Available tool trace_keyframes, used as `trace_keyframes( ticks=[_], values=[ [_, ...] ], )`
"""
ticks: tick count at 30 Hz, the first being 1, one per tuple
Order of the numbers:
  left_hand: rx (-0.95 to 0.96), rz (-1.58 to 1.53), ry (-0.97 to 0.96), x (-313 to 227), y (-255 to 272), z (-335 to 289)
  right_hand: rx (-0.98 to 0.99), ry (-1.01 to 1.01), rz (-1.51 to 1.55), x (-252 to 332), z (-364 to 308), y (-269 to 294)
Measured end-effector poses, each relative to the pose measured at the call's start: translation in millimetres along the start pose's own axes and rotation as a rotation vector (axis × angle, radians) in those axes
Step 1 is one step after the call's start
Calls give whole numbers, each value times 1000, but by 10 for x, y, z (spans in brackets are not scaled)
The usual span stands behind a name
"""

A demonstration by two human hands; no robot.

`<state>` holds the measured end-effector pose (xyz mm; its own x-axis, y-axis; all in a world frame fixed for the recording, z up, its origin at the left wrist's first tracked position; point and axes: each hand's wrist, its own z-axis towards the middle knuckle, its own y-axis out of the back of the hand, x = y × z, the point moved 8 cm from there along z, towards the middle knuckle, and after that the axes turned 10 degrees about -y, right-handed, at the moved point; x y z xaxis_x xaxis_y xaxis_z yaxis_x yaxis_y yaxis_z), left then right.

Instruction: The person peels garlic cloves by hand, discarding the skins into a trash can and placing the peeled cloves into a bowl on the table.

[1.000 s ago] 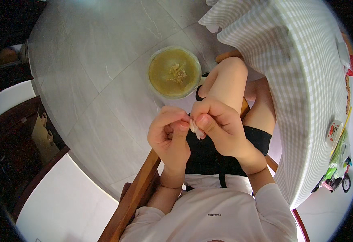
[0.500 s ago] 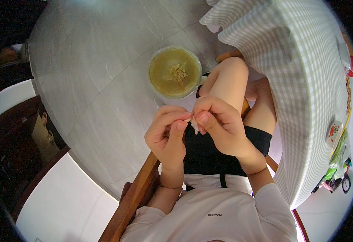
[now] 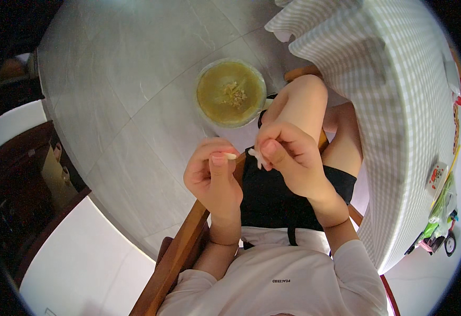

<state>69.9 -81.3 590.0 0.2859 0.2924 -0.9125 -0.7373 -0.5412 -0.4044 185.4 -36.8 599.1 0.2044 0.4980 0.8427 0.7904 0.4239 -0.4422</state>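
Note:
Both hands are raised over my lap, slightly apart. My left hand [image 3: 213,176] is closed, with thumb and forefinger pinching a small pale, elongated piece [image 3: 230,156] that resembles a peeled garlic clove, though I cannot be sure. Between the fingertips of my right hand [image 3: 295,163], also closed, hangs a white, thin, crumpled scrap [image 3: 257,156]. Its kind is not clear. Beyond the hands, a round bin [image 3: 208,87] with a yellowish-green lining stands on the floor. Pale scraps [image 3: 234,96] lie at its bottom.
A table with a checked cloth [image 3: 378,105] runs along my right side. A wooden chair arm [image 3: 180,242] is at my left, and grey tiles [image 3: 135,79] cover the floor. Plastic bags [image 3: 444,208] and a small printed container [image 3: 437,176] lie at the far right.
My hands have parted, the left one moving slightly left. The pale piece now shows in the left fingers, separate from the white scrap in the right.

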Motion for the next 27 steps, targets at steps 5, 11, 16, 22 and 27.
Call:
trace_keyframes(
  ticks=[5, 11, 16, 22, 27],
  values=[
    [-12, -60, 29, 13, 15, 11, -282, 73, -384, -179, 373, 306],
    [-12, 31, 3, -52, -13, -2, -390, 125, -999, -1031, 1344, 791],
    [164, 178, -357, -247, -68, 36, -415, -27, -1173, -1600, 1549, 963],
    [197, 175, -284, -243, -75, 70, -347, -56, -619, -1254, 1210, 876],
    [133, 212, -234, -195, -73, 38, -19, -108, 72, -297, 321, 266]
  ],
)
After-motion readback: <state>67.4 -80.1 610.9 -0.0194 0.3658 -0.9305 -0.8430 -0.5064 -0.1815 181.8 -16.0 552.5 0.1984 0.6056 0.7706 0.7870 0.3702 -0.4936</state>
